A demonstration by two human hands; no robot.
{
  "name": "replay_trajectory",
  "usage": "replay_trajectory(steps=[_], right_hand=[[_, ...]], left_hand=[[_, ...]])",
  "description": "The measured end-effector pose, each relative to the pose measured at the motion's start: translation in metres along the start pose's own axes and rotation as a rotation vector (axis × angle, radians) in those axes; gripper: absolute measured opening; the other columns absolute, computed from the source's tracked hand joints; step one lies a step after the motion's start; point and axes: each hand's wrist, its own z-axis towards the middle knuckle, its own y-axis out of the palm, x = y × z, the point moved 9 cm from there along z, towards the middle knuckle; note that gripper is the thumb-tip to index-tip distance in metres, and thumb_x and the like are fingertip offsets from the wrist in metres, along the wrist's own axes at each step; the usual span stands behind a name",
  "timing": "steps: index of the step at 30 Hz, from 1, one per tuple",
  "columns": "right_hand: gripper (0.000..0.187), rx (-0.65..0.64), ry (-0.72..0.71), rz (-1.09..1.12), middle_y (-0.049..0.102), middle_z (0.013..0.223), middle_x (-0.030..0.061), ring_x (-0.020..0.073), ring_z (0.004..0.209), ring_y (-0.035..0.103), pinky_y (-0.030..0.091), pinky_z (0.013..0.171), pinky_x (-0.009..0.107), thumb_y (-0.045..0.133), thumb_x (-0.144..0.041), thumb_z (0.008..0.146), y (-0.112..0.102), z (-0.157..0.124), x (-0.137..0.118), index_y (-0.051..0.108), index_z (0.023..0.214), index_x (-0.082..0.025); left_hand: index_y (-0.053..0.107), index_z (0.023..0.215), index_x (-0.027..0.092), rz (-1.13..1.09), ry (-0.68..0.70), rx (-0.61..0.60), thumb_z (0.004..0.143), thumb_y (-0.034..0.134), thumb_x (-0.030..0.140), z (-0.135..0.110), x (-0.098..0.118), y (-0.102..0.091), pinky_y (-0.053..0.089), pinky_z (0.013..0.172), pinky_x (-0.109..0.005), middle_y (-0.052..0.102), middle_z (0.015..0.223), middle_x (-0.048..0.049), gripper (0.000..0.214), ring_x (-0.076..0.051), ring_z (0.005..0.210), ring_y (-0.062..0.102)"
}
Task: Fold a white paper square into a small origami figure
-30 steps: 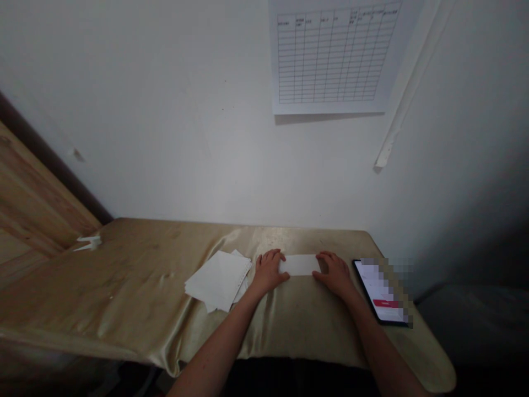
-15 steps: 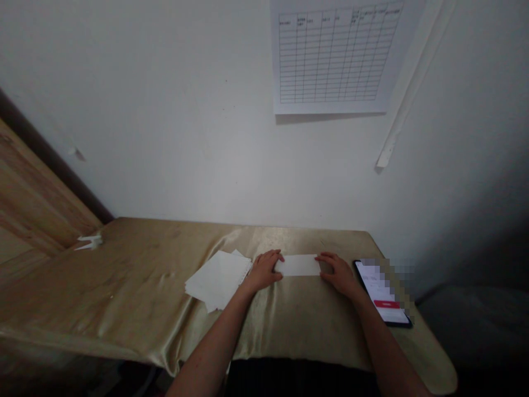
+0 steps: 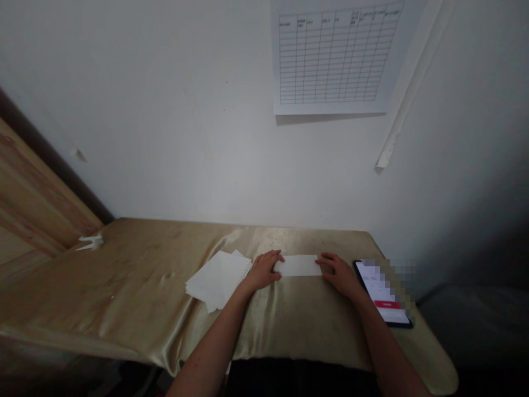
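A white strip of paper (image 3: 298, 265) lies flat across the cloth between my two hands. My left hand (image 3: 265, 270) holds its left end, with curved fingers at the far corner and the thumb at the near one. At the other end, my right hand (image 3: 336, 273) has its fingertips on the far right corner and its thumb by the near corner. Left of my left hand rests a loose stack of white paper sheets (image 3: 219, 278), one side showing a torn, perforated edge; my left wrist and forearm lie close beside it.
A phone (image 3: 382, 298) with a lit screen lies right of my right hand, partly blurred out. The gold satin cloth (image 3: 136, 275) covers the table and has folds. A white plastic piece (image 3: 90, 241) sits far left. On the wall hangs a printed table sheet (image 3: 334, 60).
My right fingertips have shifted very slightly on the strip's right end. My left hand, the stack and the phone look nearly the same.
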Motion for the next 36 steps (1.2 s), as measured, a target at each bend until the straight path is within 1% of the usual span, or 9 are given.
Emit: replay_trajectory(steps=[5, 8, 11, 15, 18, 20, 23, 32, 36], right_hand=[[0.048, 0.000, 0.004, -0.025, 0.054, 0.140, 0.0043, 0.0246, 0.131, 0.049, 0.034, 0.112, 0.046, 0.057, -0.015, 0.075, -0.002, -0.003, -0.006, 0.069, 0.119, -0.030], [0.037, 0.004, 0.015, -0.037, 0.054, 0.141, 0.0055, 0.0259, 0.131, 0.049, 0.033, 0.112, 0.048, 0.058, -0.029, 0.082, -0.005, -0.006, -0.012, 0.069, 0.118, -0.029], [0.039, 0.002, 0.030, -0.069, 0.054, 0.142, 0.0051, 0.0279, 0.133, 0.047, 0.031, 0.113, 0.052, 0.059, -0.041, 0.083, -0.007, -0.010, -0.018, 0.067, 0.120, -0.030], [0.051, -0.056, -0.030, -0.113, 0.045, 0.151, 0.0043, 0.0262, 0.142, 0.037, 0.015, 0.119, 0.057, 0.057, -0.040, 0.085, -0.001, -0.015, -0.031, 0.055, 0.135, -0.031], [0.053, -0.094, -0.051, -0.135, 0.042, 0.153, 0.0045, 0.0251, 0.145, 0.032, 0.008, 0.119, 0.060, 0.053, -0.039, 0.088, 0.004, -0.017, -0.037, 0.050, 0.140, -0.032], [0.053, -0.095, -0.053, -0.146, 0.043, 0.153, 0.0052, 0.0250, 0.144, 0.033, 0.008, 0.119, 0.060, 0.053, -0.039, 0.088, 0.005, -0.016, -0.039, 0.050, 0.140, -0.032], [0.053, -0.076, -0.061, -0.148, 0.045, 0.151, 0.0059, 0.0249, 0.142, 0.036, 0.009, 0.119, 0.059, 0.053, -0.038, 0.087, 0.003, -0.016, -0.040, 0.050, 0.139, -0.031], [0.054, -0.007, -0.120, -0.120, 0.051, 0.145, 0.0068, 0.0279, 0.136, 0.043, 0.013, 0.117, 0.061, 0.064, -0.039, 0.081, 0.002, -0.016, -0.044, 0.055, 0.134, -0.033], [0.051, 0.019, -0.148, -0.099, 0.053, 0.143, 0.0071, 0.0274, 0.135, 0.045, 0.018, 0.117, 0.058, 0.065, -0.038, 0.082, 0.001, -0.016, -0.045, 0.058, 0.132, -0.032]], left_hand=[[0.057, 0.124, 0.026, 0.007, -0.010, -0.020, 0.075, 0.065, 0.019, -0.001, 0.001, -0.001, 0.024, 0.118, -0.050, 0.042, 0.154, -0.0068, 0.050, -0.028, 0.144, 0.035], [0.057, 0.125, 0.027, 0.014, 0.003, -0.029, 0.075, 0.066, 0.021, -0.003, 0.002, -0.001, 0.024, 0.118, -0.051, 0.041, 0.155, -0.0074, 0.051, -0.028, 0.144, 0.034], [0.058, 0.124, 0.027, 0.024, 0.017, -0.011, 0.076, 0.069, 0.025, -0.004, 0.007, -0.002, 0.024, 0.117, -0.052, 0.041, 0.155, -0.0074, 0.049, -0.028, 0.144, 0.035], [0.061, 0.120, 0.026, 0.059, -0.009, 0.064, 0.076, 0.072, 0.031, -0.004, 0.017, -0.005, 0.026, 0.117, -0.050, 0.047, 0.150, -0.0078, 0.045, -0.028, 0.140, 0.039], [0.060, 0.122, 0.031, 0.089, -0.018, 0.077, 0.077, 0.073, 0.035, -0.003, 0.026, -0.002, 0.022, 0.117, -0.057, 0.048, 0.149, -0.0031, 0.047, -0.032, 0.140, 0.036], [0.058, 0.125, 0.036, 0.091, -0.014, 0.070, 0.078, 0.074, 0.039, -0.003, 0.029, 0.002, 0.017, 0.116, -0.063, 0.047, 0.150, -0.0001, 0.050, -0.033, 0.141, 0.033], [0.058, 0.126, 0.039, 0.091, -0.008, 0.063, 0.078, 0.074, 0.043, -0.002, 0.029, 0.006, 0.013, 0.115, -0.066, 0.049, 0.148, 0.0014, 0.051, -0.033, 0.141, 0.032], [0.063, 0.124, 0.038, 0.113, 0.045, 0.063, 0.086, 0.069, 0.045, 0.002, 0.029, 0.005, 0.018, 0.116, -0.060, 0.054, 0.144, 0.0002, 0.040, -0.032, 0.138, 0.036], [0.062, 0.126, 0.039, 0.096, 0.057, 0.059, 0.090, 0.062, 0.047, 0.002, 0.027, 0.005, 0.017, 0.117, -0.058, 0.053, 0.146, 0.0003, 0.037, -0.031, 0.139, 0.037]])
